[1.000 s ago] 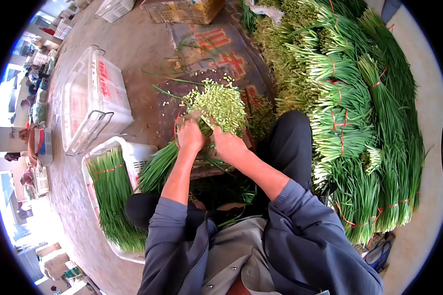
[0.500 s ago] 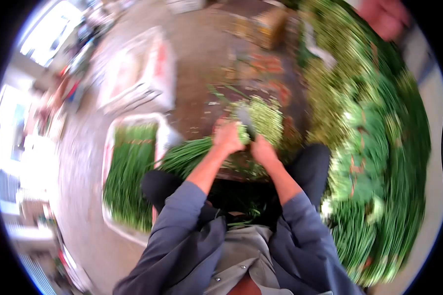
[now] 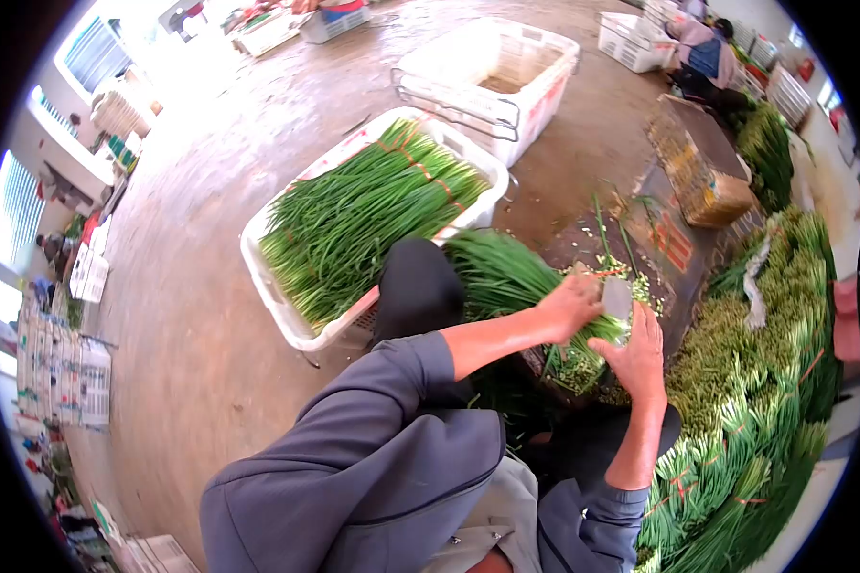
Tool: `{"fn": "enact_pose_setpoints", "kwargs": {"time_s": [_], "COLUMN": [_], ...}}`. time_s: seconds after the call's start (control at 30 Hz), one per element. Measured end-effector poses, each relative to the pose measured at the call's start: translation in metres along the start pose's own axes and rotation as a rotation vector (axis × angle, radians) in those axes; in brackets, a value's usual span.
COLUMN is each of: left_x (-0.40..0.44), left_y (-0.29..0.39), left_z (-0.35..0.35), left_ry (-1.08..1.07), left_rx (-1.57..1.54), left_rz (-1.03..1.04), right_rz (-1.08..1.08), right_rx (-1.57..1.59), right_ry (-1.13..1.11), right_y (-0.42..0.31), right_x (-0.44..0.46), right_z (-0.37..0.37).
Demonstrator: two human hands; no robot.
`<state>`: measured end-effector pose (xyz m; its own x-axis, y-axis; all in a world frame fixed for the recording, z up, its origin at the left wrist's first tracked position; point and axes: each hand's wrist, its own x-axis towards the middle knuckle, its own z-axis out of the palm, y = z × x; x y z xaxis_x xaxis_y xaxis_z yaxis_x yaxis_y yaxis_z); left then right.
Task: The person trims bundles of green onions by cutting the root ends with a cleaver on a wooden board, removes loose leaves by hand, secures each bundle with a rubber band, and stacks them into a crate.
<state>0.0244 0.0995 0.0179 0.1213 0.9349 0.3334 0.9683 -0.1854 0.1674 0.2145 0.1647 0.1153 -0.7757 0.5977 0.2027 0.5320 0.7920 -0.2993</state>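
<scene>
Head view: the left hand (image 3: 571, 307) clamps a green bunch (image 3: 502, 272) beside the white crate (image 3: 497, 180); the right hand (image 3: 637, 361) meets its stem ends, grip unclear. Tied greens (image 3: 373, 215) already lie crated; this bunch and the bundles (image 3: 736, 468) at right don't.

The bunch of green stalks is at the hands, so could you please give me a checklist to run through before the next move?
1. Bunch steadied: ok; the left hand is closed on it near the pale ends.
2. Fingers well away from the blade: not ok; it shows between the two hands, close to both.
3. Right hand with a firm grip on the handle: cannot tell; no handle shows.
4. Pale ends even: cannot tell; the right hand partly covers them.
5. Surface free of clippings: not ok; they lie scattered around the bunch.
</scene>
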Motion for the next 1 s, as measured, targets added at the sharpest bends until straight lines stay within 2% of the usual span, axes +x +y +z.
{"fn": "enact_pose_setpoints", "kwargs": {"time_s": [0.03, 0.07, 0.1, 0.13, 0.17, 0.23, 0.27, 0.3, 0.33, 0.37, 0.4, 0.43, 0.47, 0.5, 0.57, 0.63, 0.67, 0.73, 0.77, 0.8, 0.83, 0.9, 1.0], "left_x": [0.002, 0.004, 0.008, 0.004, 0.003, -0.005, -0.009, -0.011, -0.015, -0.025, -0.035, -0.046, -0.062, -0.078, -0.100, -0.089, -0.088, -0.083, -0.084, -0.087, -0.085, -0.088, -0.084], "left_y": [0.004, 0.007, 0.012, 0.011, 0.011, 0.007, 0.006, 0.006, 0.013, 0.009, 0.002, 0.006, 0.009, 0.008, -0.001, 0.013, 0.004, -0.006, -0.008, -0.017, -0.016, -0.013, -0.010], "left_z": [-0.011, -0.028, -0.028, -0.038, -0.054, -0.069, -0.069, -0.069, -0.080, -0.073, -0.057, -0.042, -0.027, -0.006, 0.073, 0.031, 0.050, 0.059, 0.055, 0.065, 0.063, 0.057, 0.051], "left_ry": [0.012, -0.048, 0.094, 0.112, 0.129, 0.136, 0.308, 0.480, 0.317, 0.460, 0.597, 0.586, 0.451, 0.241, -0.063, -0.025, -0.064, 0.037, 0.097, 0.024, -0.001, 0.038, 0.075], "left_rx": [-0.001, -0.104, -0.121, -0.145, -0.169, -0.178, -0.134, -0.092, -0.275, -0.282, -0.311, -0.383, -0.838, -1.259, -1.642, -2.041, -2.102, -2.296, -2.378, -2.458, -2.391, -2.385, -2.388], "left_rz": [0.054, 0.106, 0.151, 0.208, 0.269, 0.275, 0.214, 0.157, -0.104, -0.246, -0.372, -0.309, -0.578, -0.858, -1.152, -1.215, -1.205, -1.144, -1.109, -1.145, -1.229, -1.151, -1.149], "right_rz": [-0.019, 0.015, 0.051, 0.248, 0.237, 0.345, 0.325, 0.328, 0.400, 0.491, 0.528, 0.586, 0.542, 0.594, 0.681, 0.680, 0.714, 0.735, 0.722, 0.626, 0.525, 0.514, 0.591], "right_rx": [0.003, -0.012, -0.032, 0.101, 0.097, 0.346, 0.322, 0.314, 0.450, 0.582, 0.473, 0.360, 0.426, 0.353, 0.272, 0.344, 0.319, 0.272, 0.283, 0.348, 0.409, 0.488, 0.299], "right_ry": [-0.007, -0.177, -0.348, -0.559, -0.565, -0.395, -0.255, -0.258, -0.301, -0.320, -0.341, -0.359, -0.313, -0.357, -0.342, -0.263, -0.300, -0.371, -0.401, -0.380, -0.353, -0.366, -0.381], "right_y": [-0.009, -0.020, -0.029, -0.056, -0.058, -0.049, -0.046, -0.041, -0.033, -0.019, -0.006, 0.007, 0.015, 0.002, -0.027, -0.042, -0.054, -0.075, -0.082, -0.084, -0.087, -0.086, -0.088], "right_x": [0.005, 0.010, 0.016, 0.028, 0.030, 0.027, 0.024, 0.024, 0.020, 0.010, -0.001, -0.013, -0.028, -0.035, -0.042, -0.051, -0.053, -0.059, -0.064, -0.074, -0.078, -0.085, -0.070], "right_z": [-0.002, -0.008, -0.017, -0.038, -0.034, -0.023, -0.010, 0.006, 0.022, 0.037, 0.065, 0.095, 0.120, 0.120, 0.116, 0.122, 0.116, 0.101, 0.099, 0.101, 0.097, 0.085, 0.054]}}
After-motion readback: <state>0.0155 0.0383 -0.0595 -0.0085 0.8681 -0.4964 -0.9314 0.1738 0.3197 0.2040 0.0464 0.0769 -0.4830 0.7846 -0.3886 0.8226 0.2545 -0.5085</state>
